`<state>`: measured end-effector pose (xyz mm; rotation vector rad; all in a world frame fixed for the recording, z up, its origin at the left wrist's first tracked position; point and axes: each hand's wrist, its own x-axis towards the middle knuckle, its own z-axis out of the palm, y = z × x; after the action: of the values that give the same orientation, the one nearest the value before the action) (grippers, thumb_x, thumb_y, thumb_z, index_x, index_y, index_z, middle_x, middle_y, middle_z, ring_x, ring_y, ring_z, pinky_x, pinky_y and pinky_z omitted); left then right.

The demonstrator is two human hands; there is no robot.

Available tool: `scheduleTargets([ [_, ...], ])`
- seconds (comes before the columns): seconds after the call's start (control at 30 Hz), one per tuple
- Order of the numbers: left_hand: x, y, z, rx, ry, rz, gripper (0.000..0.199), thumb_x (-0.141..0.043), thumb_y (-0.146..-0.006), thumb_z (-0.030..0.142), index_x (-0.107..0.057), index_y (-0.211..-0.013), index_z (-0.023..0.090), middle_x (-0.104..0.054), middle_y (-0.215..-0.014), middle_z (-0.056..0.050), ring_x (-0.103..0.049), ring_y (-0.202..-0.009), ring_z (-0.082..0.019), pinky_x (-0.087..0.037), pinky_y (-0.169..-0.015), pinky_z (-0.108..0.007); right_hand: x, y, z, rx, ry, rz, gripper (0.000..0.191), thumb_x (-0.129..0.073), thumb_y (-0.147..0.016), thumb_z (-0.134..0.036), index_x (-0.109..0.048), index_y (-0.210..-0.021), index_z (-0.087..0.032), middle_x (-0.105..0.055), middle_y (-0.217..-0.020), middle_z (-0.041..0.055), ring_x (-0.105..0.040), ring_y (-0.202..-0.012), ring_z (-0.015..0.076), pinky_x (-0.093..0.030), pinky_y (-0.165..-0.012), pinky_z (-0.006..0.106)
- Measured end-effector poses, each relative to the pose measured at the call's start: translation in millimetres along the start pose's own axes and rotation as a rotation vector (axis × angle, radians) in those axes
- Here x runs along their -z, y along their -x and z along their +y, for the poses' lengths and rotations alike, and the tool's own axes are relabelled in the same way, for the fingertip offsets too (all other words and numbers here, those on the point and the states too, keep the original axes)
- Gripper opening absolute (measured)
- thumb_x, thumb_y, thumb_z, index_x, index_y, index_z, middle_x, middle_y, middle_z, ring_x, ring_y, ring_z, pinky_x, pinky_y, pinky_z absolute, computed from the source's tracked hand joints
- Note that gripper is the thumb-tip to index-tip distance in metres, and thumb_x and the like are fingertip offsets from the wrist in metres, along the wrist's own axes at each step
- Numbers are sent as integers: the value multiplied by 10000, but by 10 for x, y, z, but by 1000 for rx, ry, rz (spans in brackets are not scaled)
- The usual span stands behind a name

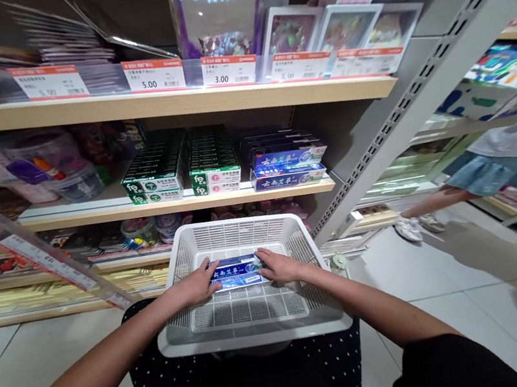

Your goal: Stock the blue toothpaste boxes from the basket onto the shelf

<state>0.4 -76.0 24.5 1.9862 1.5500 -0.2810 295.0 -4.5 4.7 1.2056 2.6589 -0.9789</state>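
Inside a white perforated plastic basket [257,339] lies a blue toothpaste box [236,274] with white Chinese lettering. My left hand [197,284] grips its left end, fingers bent over the edge. At the opposite end my right hand [280,266] holds it in the same way. Whether another box lies under or behind it is hard to tell. On the shelf just beyond the basket stand matching blue toothpaste boxes [290,177], stacked in two layers at the front. Rows of green-and-white toothpaste boxes [215,177] stand to their left.
An upper shelf [175,99] with price tags carries packaged goods. Clear plastic tubs [53,167] stand on the left. A slotted metal upright [399,92] rises at the right, and beyond it another person's legs [440,194] show in the aisle.
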Motion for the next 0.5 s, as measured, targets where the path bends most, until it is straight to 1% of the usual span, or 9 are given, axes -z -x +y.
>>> scheduleTargets([
  [0.03, 30, -55, -9, 15, 27, -7, 735, -374, -887, 580, -141, -1512, 268, -100, -1577, -143, -465, -1263, -350, -438, -941, -397, -9, -57, 19, 4, -8, 31, 656, -482, -890, -456, -326, -1443, -139, -346, -1481, 179, -384, -1332, 313, -350, -1069, 411],
  [0.1, 68, -172, -49, 33, 57, 27, 660, -356, -903, 555, -231, -1487, 273, -308, -1501, -158, -526, -1198, -316, -445, -917, -379, -37, -162, 60, -10, -16, 94, 557, -494, -893, -381, -416, -1382, -126, -465, -1384, 185, -481, -1242, 298, -387, -1030, 404],
  [0.17, 70, -279, -105, 43, 75, 88, 606, -427, -894, 467, -317, -1450, 255, -508, -1329, -166, -589, -1098, -291, -457, -877, -369, -76, -244, 103, -38, -18, 144, 489, -525, -872, -297, -481, -1326, -122, -527, -1315, 180, -520, -1192, 288, -399, -1010, 400],
  [0.2, 61, -323, -132, 46, 84, 115, 595, -474, -875, 418, -352, -1430, 244, -561, -1253, -163, -605, -1060, -286, -461, -860, -365, -96, -274, 126, -48, -24, 162, 471, -542, -857, -265, -504, -1305, -125, -541, -1298, 175, -529, -1180, 285, -403, -1004, 399],
  [0.27, 39, -387, -171, 45, 105, 149, 596, -546, -826, 341, -403, -1394, 231, -604, -1183, -160, -615, -1029, -288, -466, -837, -362, -133, -314, 170, -50, -49, 196, 450, -565, -832, -233, -537, -1272, -141, -563, -1272, 156, -544, -1159, 273, -410, -996, 391],
  [0.37, 18, -428, -188, 39, 136, 166, 585, -582, -788, 308, -448, -1352, 231, -633, -1156, -147, -618, -1017, -292, -473, -821, -361, -178, -341, 224, -88, -145, 248, 450, -616, -796, -239, -561, -1235, -157, -581, -1256, 127, -552, -1150, 255, -410, -1005, 382],
  [0.43, 11, -438, -183, 40, 156, 180, 568, -582, -776, 288, -473, -1329, 223, -654, -1128, -141, -628, -995, -291, -478, -807, -358, -203, -354, 241, -159, -224, 282, 502, -646, -773, -244, -536, -1255, -160, -579, -1265, 124, -561, -1140, 249, -427, -993, 386],
  [0.5, 3, -450, -181, 40, 175, 203, 548, -573, -764, 255, -503, -1306, 211, -671, -1101, -140, -642, -962, -287, -484, -791, -352, -223, -367, 239, -252, -339, 308, 558, -665, -752, -230, -502, -1281, -166, -598, -1235, 122, -600, -1075, 237, -477, -930, 375],
])
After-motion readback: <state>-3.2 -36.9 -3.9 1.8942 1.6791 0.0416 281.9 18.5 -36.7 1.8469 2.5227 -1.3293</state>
